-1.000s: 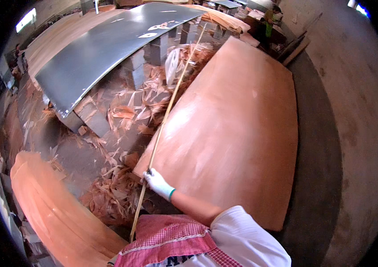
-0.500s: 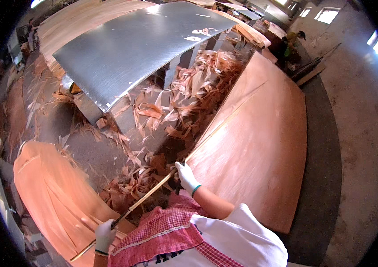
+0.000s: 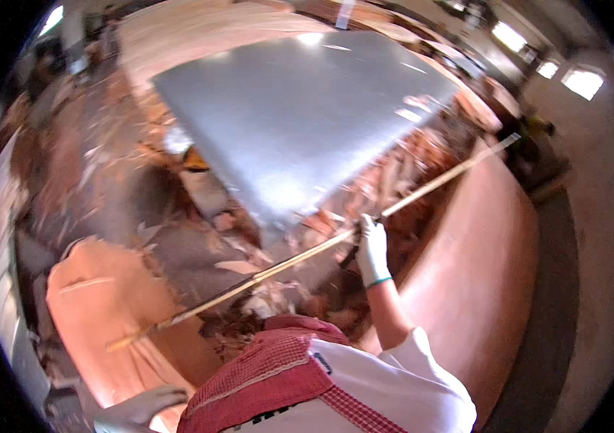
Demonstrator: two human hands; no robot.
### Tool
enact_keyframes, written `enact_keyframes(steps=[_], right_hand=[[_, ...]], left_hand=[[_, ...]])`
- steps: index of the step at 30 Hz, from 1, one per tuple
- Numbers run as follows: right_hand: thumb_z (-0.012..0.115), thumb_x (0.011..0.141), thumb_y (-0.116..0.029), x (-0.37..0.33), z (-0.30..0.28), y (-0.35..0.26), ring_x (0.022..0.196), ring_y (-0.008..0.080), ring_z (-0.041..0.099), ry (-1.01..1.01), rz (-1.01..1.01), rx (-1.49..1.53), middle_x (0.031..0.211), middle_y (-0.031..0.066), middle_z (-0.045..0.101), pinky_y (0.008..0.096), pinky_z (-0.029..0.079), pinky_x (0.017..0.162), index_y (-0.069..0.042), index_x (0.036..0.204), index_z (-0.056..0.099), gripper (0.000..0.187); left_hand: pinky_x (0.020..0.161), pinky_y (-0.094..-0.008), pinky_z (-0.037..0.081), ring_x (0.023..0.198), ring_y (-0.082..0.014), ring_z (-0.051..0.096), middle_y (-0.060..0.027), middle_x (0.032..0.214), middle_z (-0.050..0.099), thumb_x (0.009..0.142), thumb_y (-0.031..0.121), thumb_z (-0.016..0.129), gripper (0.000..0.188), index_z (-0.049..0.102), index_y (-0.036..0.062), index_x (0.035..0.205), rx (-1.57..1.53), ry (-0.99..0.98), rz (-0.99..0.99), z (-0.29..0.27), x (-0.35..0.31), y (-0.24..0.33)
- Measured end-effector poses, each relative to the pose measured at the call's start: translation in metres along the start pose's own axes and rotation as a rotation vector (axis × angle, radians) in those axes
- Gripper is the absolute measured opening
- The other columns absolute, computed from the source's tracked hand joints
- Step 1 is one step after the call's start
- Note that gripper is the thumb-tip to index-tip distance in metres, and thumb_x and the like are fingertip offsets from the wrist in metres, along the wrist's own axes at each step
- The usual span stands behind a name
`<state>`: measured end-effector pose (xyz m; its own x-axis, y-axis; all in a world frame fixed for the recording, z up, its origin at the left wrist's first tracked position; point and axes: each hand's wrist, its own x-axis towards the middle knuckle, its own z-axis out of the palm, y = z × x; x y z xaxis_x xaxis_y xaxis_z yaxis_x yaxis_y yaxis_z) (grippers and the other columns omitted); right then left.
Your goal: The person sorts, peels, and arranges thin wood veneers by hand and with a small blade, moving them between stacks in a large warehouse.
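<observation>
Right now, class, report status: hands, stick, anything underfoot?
Right hand gripping long thin stick. Left hand off it, near orange veneer. Loose veneer scraps below.

Left head-worn fisheye, facing down and forward, apron [image 3: 256, 390] nearest, right hand [image 3: 372, 249] mid-view

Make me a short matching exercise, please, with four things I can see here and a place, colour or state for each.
Column one
1. Stick
2. Flat panel
3. Apron
4. Left hand

Column two
A. Red, with a checked pattern
B. Gloved, at the picture's lower left
C. Gripped by the right hand
D. Grey and shiny

Right pairs: 1-C, 2-D, 3-A, 4-B.
</observation>
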<state>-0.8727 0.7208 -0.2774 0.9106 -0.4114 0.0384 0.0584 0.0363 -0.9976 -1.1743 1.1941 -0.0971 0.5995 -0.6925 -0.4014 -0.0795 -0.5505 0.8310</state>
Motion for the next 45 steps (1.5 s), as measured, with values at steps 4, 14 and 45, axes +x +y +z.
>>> enact_keyframes(steps=[4, 14, 45], right_hand=[[0.053, 0.098, -0.016, 0.048, 0.140, -0.008, 0.057, 0.0072, 0.044, -0.044, 0.121, 0.309, 0.073, 0.0019, 0.055, 0.0224, 0.036, 0.051, -0.007, 0.093, 0.050, 0.011], [0.052, 0.099, -0.020, 0.131, 0.498, -0.010, 0.054, 0.0054, 0.040, -0.328, 0.043, 0.313, 0.076, 0.0027, 0.058, 0.0208, 0.033, 0.047, -0.008, 0.091, 0.049, 0.014], [0.059, 0.096, -0.024, 0.425, 1.444, 0.108, 0.078, 0.0122, 0.052, -0.444, 0.041, 0.201, 0.086, 0.0004, 0.062, 0.0283, 0.041, 0.074, -0.005, 0.102, 0.056, 0.020]], left_hand=[[0.108, -0.0508, 0.030, 0.130, -0.0446, 0.036, -0.0233, 0.142, 0.038, 0.088, 0.034, 0.063, 0.058, 0.052, -0.0037, 0.130, -0.235, 0.083, 0.343, -0.066, -0.011, 0.007], [0.099, -0.0482, 0.042, 0.103, -0.0332, 0.059, -0.0139, 0.107, 0.064, 0.080, 0.010, 0.069, 0.029, 0.067, 0.0033, 0.108, -0.211, 0.458, 0.392, -0.242, -0.047, -0.114], [0.095, -0.0401, 0.045, 0.113, -0.0324, 0.054, -0.0213, 0.125, 0.054, 0.094, 0.029, 0.054, 0.046, 0.049, -0.0037, 0.126, 0.283, 0.134, 0.972, -1.206, -0.093, -0.369]])
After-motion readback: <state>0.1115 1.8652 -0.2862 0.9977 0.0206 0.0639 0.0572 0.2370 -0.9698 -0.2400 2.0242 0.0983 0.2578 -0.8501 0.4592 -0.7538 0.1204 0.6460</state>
